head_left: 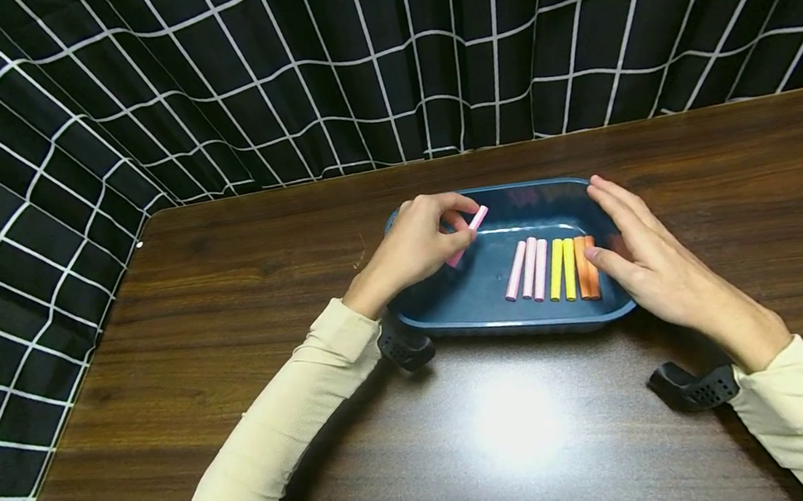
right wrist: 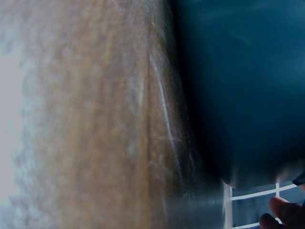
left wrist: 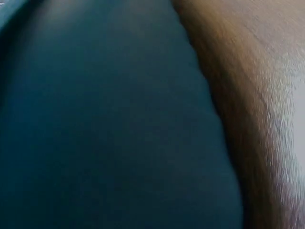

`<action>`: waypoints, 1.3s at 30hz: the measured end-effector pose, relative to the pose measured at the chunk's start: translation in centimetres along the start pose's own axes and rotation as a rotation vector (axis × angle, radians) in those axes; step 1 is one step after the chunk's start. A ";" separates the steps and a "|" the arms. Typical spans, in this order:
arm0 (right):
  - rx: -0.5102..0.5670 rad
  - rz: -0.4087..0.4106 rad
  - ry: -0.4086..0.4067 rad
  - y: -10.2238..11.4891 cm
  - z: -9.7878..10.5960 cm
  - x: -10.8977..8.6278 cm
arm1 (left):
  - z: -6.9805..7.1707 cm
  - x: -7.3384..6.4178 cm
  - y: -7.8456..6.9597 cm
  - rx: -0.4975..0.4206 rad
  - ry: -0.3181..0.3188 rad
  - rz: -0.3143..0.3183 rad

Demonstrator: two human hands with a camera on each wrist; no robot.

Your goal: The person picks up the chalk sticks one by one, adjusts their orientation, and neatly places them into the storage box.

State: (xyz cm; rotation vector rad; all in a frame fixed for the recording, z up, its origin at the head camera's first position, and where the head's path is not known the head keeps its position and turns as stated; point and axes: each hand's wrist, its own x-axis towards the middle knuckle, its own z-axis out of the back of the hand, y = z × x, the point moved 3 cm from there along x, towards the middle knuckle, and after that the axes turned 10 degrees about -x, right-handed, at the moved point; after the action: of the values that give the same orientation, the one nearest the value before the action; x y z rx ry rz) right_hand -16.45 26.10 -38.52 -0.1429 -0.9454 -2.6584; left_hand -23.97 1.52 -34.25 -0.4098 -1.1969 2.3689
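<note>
In the head view, my left hand pinches a pink chalk stick between thumb and fingers, tilted above the left part of a blue plastic tray. Three pale pink chalk sticks lie side by side on the tray floor, followed by two yellow sticks and two orange sticks at the right. My right hand rests at the tray's right rim, fingers extended along it, with the thumb reaching in over the orange sticks. Both wrist views are mostly filled by the tray's outer wall.
The tray stands on a brown wood-grain table, with a bright light reflection in front of it. Behind and to the left hangs a black curtain with a white grid. Dark wrist straps sit under both wrists.
</note>
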 end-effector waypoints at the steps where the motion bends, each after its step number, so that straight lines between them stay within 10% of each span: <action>1: 0.001 0.001 -0.002 0.0 0.0 0.0 | -0.2 0.1 0.0 0.005 0.001 0.000; 39: -0.015 0.009 -0.019 0.1 -0.1 0.0 | -4.1 1.0 1.2 -0.083 0.108 0.113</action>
State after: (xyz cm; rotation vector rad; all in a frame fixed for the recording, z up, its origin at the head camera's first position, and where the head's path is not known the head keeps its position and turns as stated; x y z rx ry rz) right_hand -16.37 25.93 -38.52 -0.1761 -0.9294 -2.6605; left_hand -23.29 4.13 -37.65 -0.6408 -1.2554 2.3632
